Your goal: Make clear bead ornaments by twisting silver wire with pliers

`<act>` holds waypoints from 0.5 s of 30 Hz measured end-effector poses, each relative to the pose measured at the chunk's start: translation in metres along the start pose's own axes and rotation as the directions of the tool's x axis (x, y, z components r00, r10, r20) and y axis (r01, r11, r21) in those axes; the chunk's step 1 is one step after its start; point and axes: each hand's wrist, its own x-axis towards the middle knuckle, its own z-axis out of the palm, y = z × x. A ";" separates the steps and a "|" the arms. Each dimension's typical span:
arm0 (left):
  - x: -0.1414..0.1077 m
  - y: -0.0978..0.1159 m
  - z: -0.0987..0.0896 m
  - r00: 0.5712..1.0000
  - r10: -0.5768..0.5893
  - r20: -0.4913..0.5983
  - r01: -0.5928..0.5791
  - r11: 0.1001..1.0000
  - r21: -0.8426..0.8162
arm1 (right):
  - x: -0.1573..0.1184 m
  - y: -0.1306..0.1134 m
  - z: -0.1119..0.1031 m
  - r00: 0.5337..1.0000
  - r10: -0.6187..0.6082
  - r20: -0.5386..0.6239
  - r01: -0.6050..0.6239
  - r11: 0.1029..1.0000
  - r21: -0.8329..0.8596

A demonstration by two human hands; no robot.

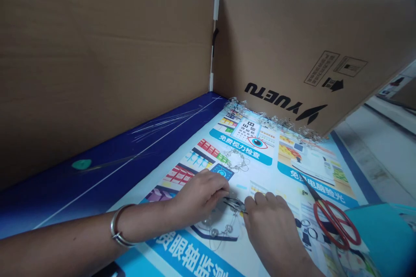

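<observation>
My left hand [202, 194], a metal bangle on its wrist, is closed in a pinch on a clear beaded strand [214, 232]. Round translucent beads and thin loose thread hang from the strand in a loop over the poster. My right hand [272, 227] is wrapped around small metal pliers [236, 204], whose jaws point left and meet the strand close to my left fingertips. The pliers' handles are hidden inside my right fist. Just beyond my hands lies another beaded loop [236, 160].
Red-handled scissors [336, 221] lie to the right, beside a turquoise object [383, 233]. Several beaded loops [279, 123] line the base of the back cardboard panel [292, 43]. Clear threads [169, 121] and a green piece [82, 164] rest on the blue strip at left, along another cardboard wall [97, 52].
</observation>
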 end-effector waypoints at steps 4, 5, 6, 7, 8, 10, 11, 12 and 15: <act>-0.001 -0.001 0.002 0.999 0.036 -0.005 -0.036 0.999 0.007 | 0.001 0.002 0.001 1.000 0.000 0.011 -0.001 1.000 0.011; -0.001 -0.001 0.002 0.999 0.045 -0.008 -0.045 0.999 0.013 | 0.001 0.002 0.002 1.000 -0.002 0.008 0.002 1.000 0.013; -0.002 -0.001 0.003 0.998 0.054 -0.014 -0.054 0.998 0.022 | 0.001 0.002 0.002 1.000 -0.002 0.000 0.002 1.000 0.012; -0.002 -0.001 0.003 0.998 0.059 -0.020 -0.058 0.998 0.036 | 0.001 0.002 0.002 1.000 0.000 -0.013 0.000 1.000 0.007; -0.003 0.000 0.004 0.998 0.058 -0.026 -0.056 0.997 0.054 | 0.000 0.002 0.002 1.000 0.005 -0.028 -0.005 1.000 0.000; -0.003 0.002 0.004 0.998 0.047 -0.036 -0.044 0.995 0.090 | -0.002 0.002 0.002 0.998 0.010 -0.059 -0.010 1.000 -0.015; -0.003 0.003 0.004 0.999 0.039 -0.037 -0.035 0.994 0.104 | -0.003 0.001 0.001 0.997 0.009 -0.071 -0.011 1.000 -0.020; -0.003 0.005 0.004 0.999 0.032 -0.035 -0.028 0.993 0.114 | -0.003 0.001 0.001 0.997 0.009 -0.079 -0.010 1.000 -0.021; -0.003 0.008 0.004 0.999 0.040 -0.027 -0.037 0.992 0.120 | -0.004 0.001 0.000 0.997 0.002 -0.081 -0.002 1.000 -0.008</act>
